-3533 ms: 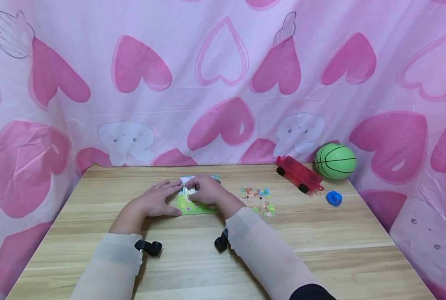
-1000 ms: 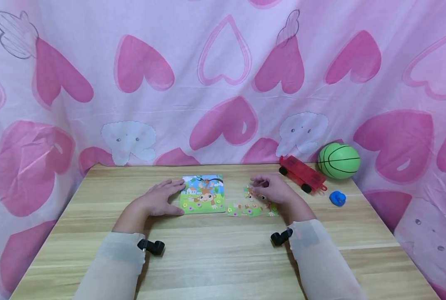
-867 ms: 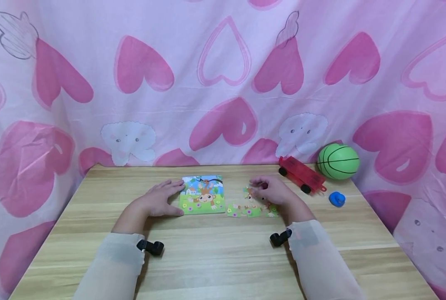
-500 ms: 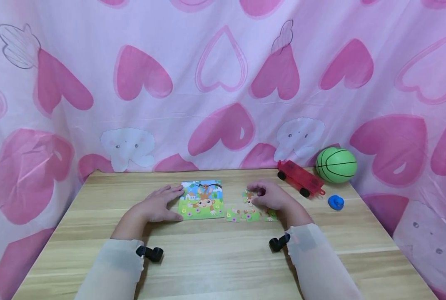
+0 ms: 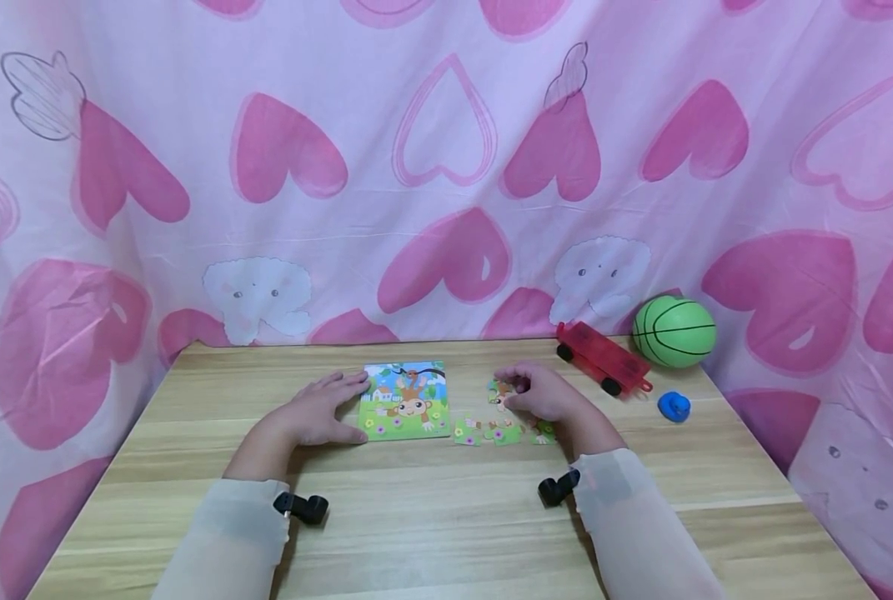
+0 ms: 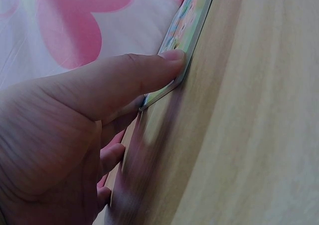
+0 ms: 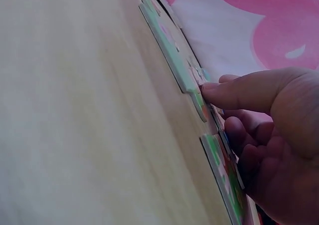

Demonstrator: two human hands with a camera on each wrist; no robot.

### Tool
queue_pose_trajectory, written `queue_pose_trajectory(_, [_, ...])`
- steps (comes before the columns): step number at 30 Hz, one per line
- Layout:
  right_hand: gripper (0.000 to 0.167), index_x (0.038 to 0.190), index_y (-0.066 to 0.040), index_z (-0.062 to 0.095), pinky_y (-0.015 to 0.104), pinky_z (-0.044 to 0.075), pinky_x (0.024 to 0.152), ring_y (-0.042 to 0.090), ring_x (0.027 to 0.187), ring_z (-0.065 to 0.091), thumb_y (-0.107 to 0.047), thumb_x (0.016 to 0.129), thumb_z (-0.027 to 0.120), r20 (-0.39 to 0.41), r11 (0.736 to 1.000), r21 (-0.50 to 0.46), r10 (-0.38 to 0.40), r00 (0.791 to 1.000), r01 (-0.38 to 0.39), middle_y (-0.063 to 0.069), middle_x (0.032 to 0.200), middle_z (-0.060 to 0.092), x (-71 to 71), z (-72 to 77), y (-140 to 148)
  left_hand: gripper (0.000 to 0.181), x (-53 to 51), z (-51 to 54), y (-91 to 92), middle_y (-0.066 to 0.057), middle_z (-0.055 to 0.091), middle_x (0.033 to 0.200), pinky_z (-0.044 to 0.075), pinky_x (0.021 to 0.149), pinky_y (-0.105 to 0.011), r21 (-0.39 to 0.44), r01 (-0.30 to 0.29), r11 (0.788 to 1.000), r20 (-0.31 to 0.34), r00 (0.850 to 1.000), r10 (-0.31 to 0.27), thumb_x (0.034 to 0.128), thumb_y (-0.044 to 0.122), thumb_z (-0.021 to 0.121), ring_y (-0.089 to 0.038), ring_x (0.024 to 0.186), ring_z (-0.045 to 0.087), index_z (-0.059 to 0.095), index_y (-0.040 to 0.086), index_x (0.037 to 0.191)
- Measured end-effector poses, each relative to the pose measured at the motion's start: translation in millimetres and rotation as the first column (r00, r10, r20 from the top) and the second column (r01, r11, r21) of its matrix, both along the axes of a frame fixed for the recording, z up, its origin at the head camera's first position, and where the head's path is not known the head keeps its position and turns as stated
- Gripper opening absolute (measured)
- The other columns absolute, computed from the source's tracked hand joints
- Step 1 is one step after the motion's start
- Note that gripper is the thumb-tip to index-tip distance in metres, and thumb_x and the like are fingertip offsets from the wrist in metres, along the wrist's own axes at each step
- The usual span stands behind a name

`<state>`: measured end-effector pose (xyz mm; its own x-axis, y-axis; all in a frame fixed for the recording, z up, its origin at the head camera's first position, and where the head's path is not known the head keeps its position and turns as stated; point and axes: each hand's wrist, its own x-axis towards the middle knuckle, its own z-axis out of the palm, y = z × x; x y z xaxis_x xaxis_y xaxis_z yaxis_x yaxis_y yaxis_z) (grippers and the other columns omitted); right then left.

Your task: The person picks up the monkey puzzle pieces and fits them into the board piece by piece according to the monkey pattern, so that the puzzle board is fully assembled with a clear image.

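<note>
A square monkey picture puzzle board (image 5: 407, 408) lies near the middle of the table. My left hand (image 5: 320, 408) rests at its left side, thumb at the near corner and fingers spread along the edge; in the left wrist view, the thumb (image 6: 149, 70) presses the board's corner. To the right lie several loose puzzle pieces (image 5: 502, 435) with green grass, flowers and monkey parts. Over them, my right hand (image 5: 544, 392) curls its fingers and pinches at a piece. In the right wrist view its thumb (image 7: 219, 91) touches a piece edge; the fingertips are partly hidden.
Beyond the right hand, a red toy car (image 5: 602, 358) stands angled beside a green ball (image 5: 674, 332). A small blue toy (image 5: 674, 407) sits in front of them. Pink heart-patterned cloth (image 5: 446, 167) hangs behind the wooden table (image 5: 431, 517).
My right hand has moved from above the board rightward to the loose pieces, uncovering the monkey picture. It has stayed there over the last second. My left hand keeps its place.
</note>
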<state>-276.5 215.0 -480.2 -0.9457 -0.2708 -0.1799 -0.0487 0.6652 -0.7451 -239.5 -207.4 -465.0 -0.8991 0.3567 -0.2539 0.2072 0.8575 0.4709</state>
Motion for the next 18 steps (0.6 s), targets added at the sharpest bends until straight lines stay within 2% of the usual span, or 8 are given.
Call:
queue_pose_trajectory(8, [0.065,0.153,-0.016,0.059,0.030,0.046,0.076,0.025,0.100,0.051,-0.006,0.093,0.081,0.000,0.999,-0.026,-0.032,0.999,0.032,0.009,0.111,0.056,-1.3,-1.1,-1.9,0.099,-0.1,-0.6,0.3,0.000,0.029,0.179,0.011,0.130,-0.078,0.005,0.000,1.000,0.003,1.000,0.000,0.0834,0.054,0.086,-0.043,0.168,0.011,0.040,0.030,0.167])
queue_pose_trajectory(13, [0.058,0.147,-0.014,0.064,0.031,0.048,0.077,0.025,0.100,0.053,-0.007,0.092,0.083,-0.015,0.999,-0.024,-0.044,0.999,0.044,0.009,0.110,0.058,-3.0,-1.8,-1.4,0.099,-0.8,-0.6,0.2,-0.002,0.030,0.179,0.010,0.132,-0.075,0.019,0.009,1.000,-0.003,1.000,-0.009,0.0833,0.053,0.086,-0.043,0.168,0.012,0.040,0.026,0.167])
queue_pose_trajectory(18, [0.054,0.143,-0.019,0.067,0.031,0.051,0.082,0.026,0.103,0.054,-0.011,0.093,0.083,-0.015,0.998,-0.018,-0.053,0.998,0.052,0.009,0.115,0.062,-4.0,-1.5,-0.4,0.100,-0.9,-1.0,0.0,-0.002,0.030,0.179,0.009,0.133,-0.074,0.014,0.008,1.000,0.003,1.000,-0.008,0.0832,0.054,0.086,-0.042,0.168,0.012,0.040,0.027,0.167])
